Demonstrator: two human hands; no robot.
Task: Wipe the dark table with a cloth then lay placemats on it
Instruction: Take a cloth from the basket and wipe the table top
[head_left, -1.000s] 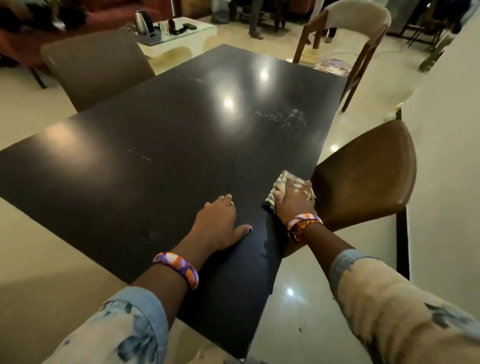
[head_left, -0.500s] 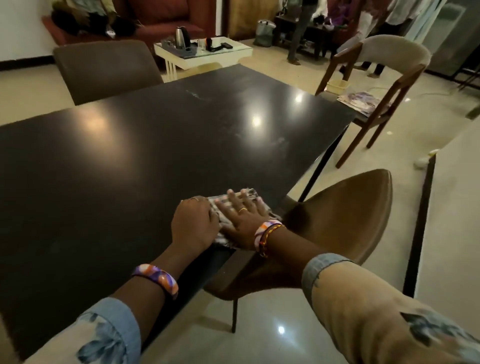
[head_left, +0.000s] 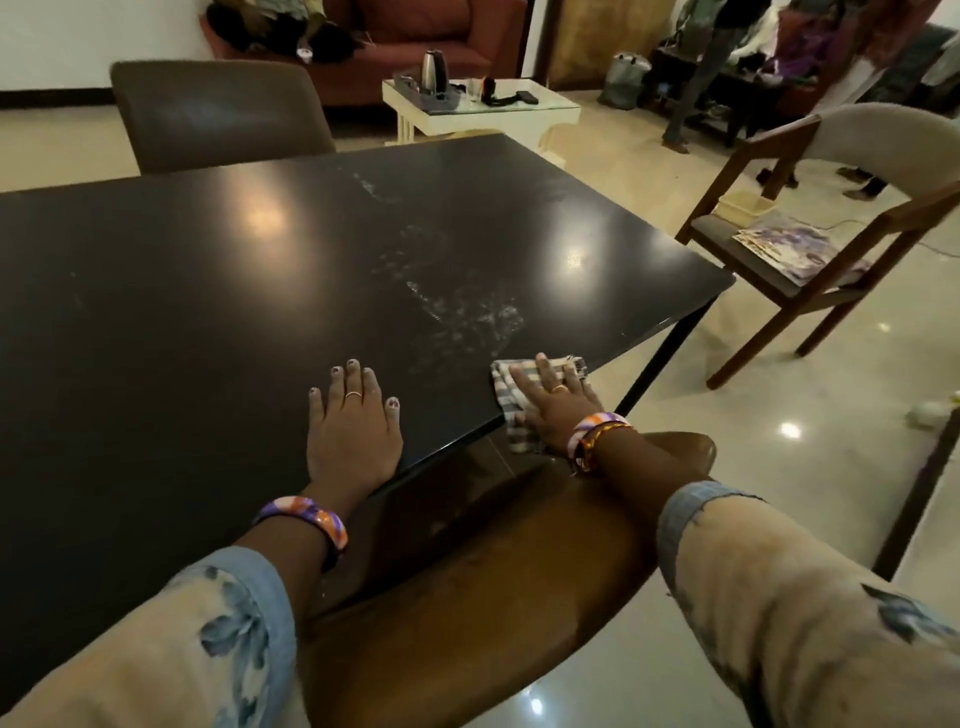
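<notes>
A glossy dark table (head_left: 218, 291) fills the left and middle of the head view, with whitish smears near its right part. A checked cloth (head_left: 506, 389) lies at the table's near right edge, partly hanging over it. My right hand (head_left: 553, 402) presses flat on the cloth with straight fingers. My left hand (head_left: 353, 415) rests flat on the tabletop, fingers spread, about a hand's width left of the cloth. Patterned placemats (head_left: 784, 247) lie stacked on the seat of a wooden chair at the right.
A brown padded chair (head_left: 519, 571) sits under my arms at the table's near edge. Another brown chair (head_left: 218, 114) stands at the far side. The wooden chair (head_left: 831, 197) is at the right. A white side table (head_left: 498, 111) with a kettle stands beyond.
My hands were together on the cloth; now my right hand has slid the cloth right along the edge, and my left hand has come off it and lies flat on the table.
</notes>
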